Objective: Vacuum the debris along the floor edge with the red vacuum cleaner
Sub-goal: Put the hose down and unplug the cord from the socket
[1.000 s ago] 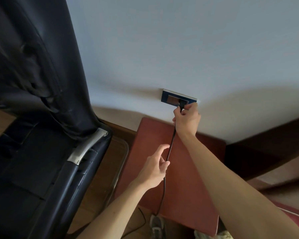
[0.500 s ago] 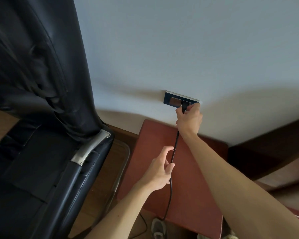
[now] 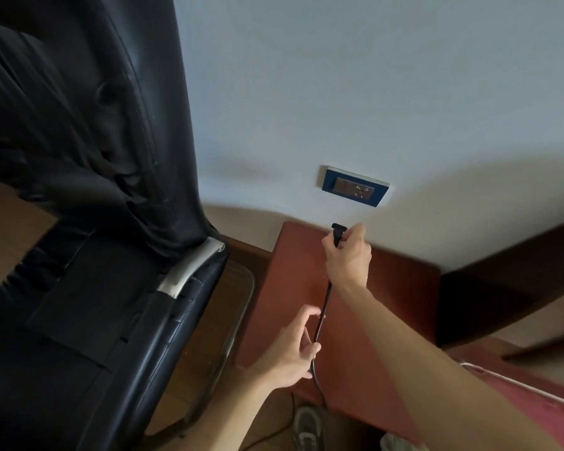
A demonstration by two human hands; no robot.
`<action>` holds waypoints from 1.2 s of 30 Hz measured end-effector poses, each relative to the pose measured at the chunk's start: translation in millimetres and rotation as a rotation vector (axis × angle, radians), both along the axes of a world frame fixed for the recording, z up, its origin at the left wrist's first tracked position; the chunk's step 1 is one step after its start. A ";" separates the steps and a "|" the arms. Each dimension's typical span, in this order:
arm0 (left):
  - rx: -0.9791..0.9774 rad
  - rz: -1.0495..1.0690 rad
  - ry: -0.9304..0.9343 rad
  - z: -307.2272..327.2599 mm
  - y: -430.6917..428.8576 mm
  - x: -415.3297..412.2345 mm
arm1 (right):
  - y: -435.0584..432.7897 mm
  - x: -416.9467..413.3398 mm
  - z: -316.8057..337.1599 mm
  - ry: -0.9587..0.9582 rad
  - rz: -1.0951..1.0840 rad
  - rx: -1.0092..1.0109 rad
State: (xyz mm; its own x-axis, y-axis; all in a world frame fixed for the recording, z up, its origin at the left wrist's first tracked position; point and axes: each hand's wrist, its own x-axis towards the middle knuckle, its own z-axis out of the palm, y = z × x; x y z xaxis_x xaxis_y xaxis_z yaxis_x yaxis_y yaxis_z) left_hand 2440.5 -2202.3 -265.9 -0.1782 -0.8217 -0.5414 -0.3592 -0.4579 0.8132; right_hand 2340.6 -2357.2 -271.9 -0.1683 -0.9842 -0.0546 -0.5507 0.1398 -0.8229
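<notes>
My right hand [image 3: 348, 257] grips a black plug [image 3: 338, 234] just below and apart from the blue wall socket [image 3: 355, 186], whose holes show bare. The black cord [image 3: 323, 315] runs down from the plug over a reddish-brown cabinet top [image 3: 388, 307]. My left hand [image 3: 292, 351] holds the cord lower down, fingers curled round it. The red vacuum cleaner is not in view.
A black leather chair [image 3: 79, 239] with a chrome armrest [image 3: 189, 271] fills the left. Wooden floor [image 3: 228, 320] shows between chair and cabinet. A shoe [image 3: 306, 426] is at the bottom. A dark wooden piece [image 3: 502, 288] stands right, against the pale wall [image 3: 372, 76].
The plug was at the socket with my right hand on it; now it is out and lower, away from the wall. My left hand has kept its hold on the cord.
</notes>
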 end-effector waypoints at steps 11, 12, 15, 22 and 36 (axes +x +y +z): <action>-0.076 0.035 0.031 36.5 39.0 22.4 | 40.9 27.0 54.4 -0.004 0.039 -0.050; -0.088 0.034 0.028 41.7 45.0 27.7 | 47.3 31.6 60.9 -0.007 0.047 -0.057; -0.124 0.049 0.025 59.0 65.4 43.5 | 67.5 48.0 85.8 -0.027 0.072 -0.079; -0.229 0.118 0.069 106.9 125.5 82.2 | 128.4 95.1 163.6 -0.128 0.191 -0.171; -0.381 0.355 0.061 235.0 235.8 165.0 | 232.4 208.0 316.6 -0.192 0.463 -0.288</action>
